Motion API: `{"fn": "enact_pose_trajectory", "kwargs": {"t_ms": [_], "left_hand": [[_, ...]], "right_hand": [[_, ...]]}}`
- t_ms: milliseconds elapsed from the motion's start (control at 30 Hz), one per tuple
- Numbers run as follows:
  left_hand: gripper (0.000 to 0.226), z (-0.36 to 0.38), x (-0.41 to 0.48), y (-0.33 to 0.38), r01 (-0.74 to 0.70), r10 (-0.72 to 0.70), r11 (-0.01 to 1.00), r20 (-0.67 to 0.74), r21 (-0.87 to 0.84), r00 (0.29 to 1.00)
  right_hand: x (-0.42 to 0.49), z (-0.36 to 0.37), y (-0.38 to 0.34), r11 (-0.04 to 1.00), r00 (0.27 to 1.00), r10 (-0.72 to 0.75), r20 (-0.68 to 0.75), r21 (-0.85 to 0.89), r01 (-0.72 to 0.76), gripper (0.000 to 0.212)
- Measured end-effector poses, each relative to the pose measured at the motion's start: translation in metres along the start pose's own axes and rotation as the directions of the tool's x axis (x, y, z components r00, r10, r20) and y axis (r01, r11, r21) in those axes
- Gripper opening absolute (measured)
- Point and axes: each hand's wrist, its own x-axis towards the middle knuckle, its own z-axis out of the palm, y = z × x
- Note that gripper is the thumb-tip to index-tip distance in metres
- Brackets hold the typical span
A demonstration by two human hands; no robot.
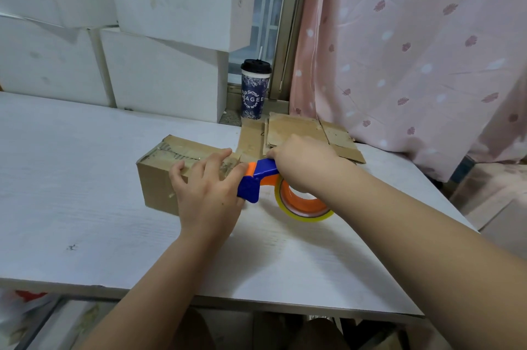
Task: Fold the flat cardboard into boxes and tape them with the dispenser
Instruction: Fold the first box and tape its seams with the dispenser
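At the right end of the box (156,187), the right hand (302,161) is gripping the tape dispenser (256,178), while the left hand (208,187) is pressing flat, uncurled, on the box top. If that hand is slipping, flaps may be springing apart and tape wrinkling. Flat cardboard (299,130) is lying just behind the box.

White desk (85,178) stands before stacked white boxes (159,73); a barred window (268,7) adjoins a pink patterned curtain (413,50).
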Motion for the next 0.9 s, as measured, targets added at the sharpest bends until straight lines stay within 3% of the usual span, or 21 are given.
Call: {"fn": "enact_pose_trajectory", "kwargs": {"t_ms": [233,333,467,667,767,900], "left_hand": [[0.044,-0.01,0.007,0.002,0.071,-0.065,0.996,0.122,-0.046,0.99],[0.049,-0.011,0.007,0.001,0.042,-0.042,0.999,0.218,0.005,0.975],[0.042,-0.012,0.01,0.001,0.05,-0.046,0.999,0.236,-0.011,0.971],[0.031,-0.02,0.009,0.001,0.001,0.006,1.0,0.321,-0.022,0.947],[0.043,-0.027,0.012,-0.006,-0.09,0.075,0.996,0.451,0.013,0.89],[0.066,-0.029,0.018,-0.013,-0.148,0.116,0.989,0.572,0.009,0.812]], "right_hand": [[0.01,-0.017,-0.007,1.0,0.997,0.021,0.068,-0.016,-0.02,0.037],[0.014,-0.018,-0.012,0.998,0.997,0.023,0.078,-0.058,-0.019,0.016],[0.017,-0.019,-0.007,0.99,0.993,-0.056,0.1,-0.124,0.068,0.032],[0.021,-0.002,0.009,0.957,0.959,-0.192,0.208,-0.178,0.23,0.04],[0.023,0.006,0.018,0.95,0.942,-0.249,0.224,-0.134,0.282,0.022],[0.024,0.013,0.024,0.955,0.93,-0.281,0.238,-0.023,0.295,0.017]]}}
